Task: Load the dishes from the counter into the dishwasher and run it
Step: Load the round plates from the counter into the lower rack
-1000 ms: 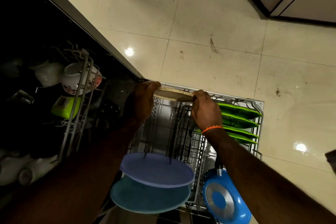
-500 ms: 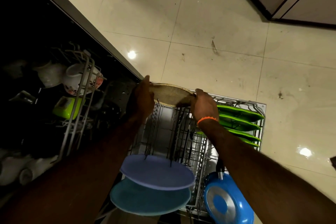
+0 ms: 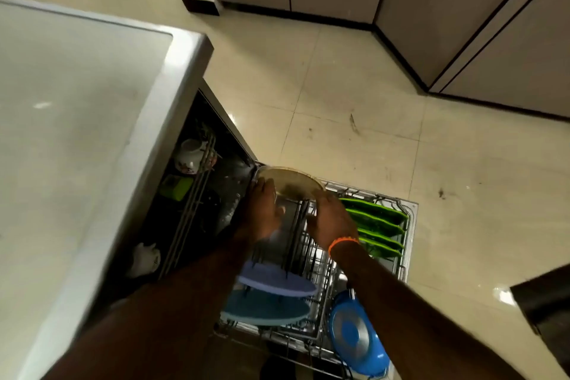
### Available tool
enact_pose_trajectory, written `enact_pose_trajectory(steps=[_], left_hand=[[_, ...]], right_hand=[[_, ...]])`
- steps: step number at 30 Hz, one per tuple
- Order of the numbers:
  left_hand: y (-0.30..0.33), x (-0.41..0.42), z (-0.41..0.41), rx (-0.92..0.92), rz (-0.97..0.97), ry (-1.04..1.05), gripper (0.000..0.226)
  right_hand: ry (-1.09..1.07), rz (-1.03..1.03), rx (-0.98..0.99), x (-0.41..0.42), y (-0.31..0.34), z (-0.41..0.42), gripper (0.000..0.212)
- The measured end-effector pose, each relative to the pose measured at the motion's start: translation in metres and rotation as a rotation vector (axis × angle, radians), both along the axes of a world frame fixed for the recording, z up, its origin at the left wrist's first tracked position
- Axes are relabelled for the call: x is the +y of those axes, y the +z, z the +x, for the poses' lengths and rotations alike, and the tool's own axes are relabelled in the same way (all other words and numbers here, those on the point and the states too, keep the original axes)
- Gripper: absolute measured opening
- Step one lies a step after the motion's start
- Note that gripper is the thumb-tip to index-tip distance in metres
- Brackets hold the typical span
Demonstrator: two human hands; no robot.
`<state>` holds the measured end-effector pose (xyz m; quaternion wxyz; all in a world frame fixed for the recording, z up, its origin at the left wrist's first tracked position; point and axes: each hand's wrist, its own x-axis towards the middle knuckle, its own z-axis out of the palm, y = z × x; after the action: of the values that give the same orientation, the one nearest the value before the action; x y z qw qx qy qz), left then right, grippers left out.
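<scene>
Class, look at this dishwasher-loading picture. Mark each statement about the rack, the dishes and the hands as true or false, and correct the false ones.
1. The beige plate stands at the far end of the lower rack. True.
2. The green plates lie flat on the floor. False: they stand on edge in the rack's right side.
3. An orange band is on the right wrist. True.
4. The blue pan sits in the upper rack. False: it is at the near right corner of the lower rack.
5. Two bluish plates stand near the person. True.
</scene>
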<state>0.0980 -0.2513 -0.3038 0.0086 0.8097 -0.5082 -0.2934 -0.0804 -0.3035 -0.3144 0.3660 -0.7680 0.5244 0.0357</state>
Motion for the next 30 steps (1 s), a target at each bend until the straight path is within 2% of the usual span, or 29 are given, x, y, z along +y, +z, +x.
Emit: enact_pose_trajectory(steps=[6,11,16,19,30], left_hand=[[0.086,0.021,-0.012,0.012,0.001,-0.078,0.067],[0.157,0.057,-0.01,0.078,0.005,-0.146,0.067],[0.214,0.098,-0.014,0.065,-0.034,-0.21,0.07],[0.237,0.123,-0.018,0.058,-0.083,-0.236,0.071],[0.268,0.201,-0.045,0.087,-0.096,-0.272,0.084]], right_hand=[[0.001,-0.003,-0.002,0.024,0.089,-0.014,0.073],[0.02,-0.03,0.016,0.058,0.158,-0.03,0.071],[0.006,-0.061,0.039,0.095,0.214,-0.039,0.072],[-0.001,-0.084,0.062,0.12,0.24,-0.038,0.074],[0.18,-0.123,0.168,0.179,0.272,-0.049,0.057]])
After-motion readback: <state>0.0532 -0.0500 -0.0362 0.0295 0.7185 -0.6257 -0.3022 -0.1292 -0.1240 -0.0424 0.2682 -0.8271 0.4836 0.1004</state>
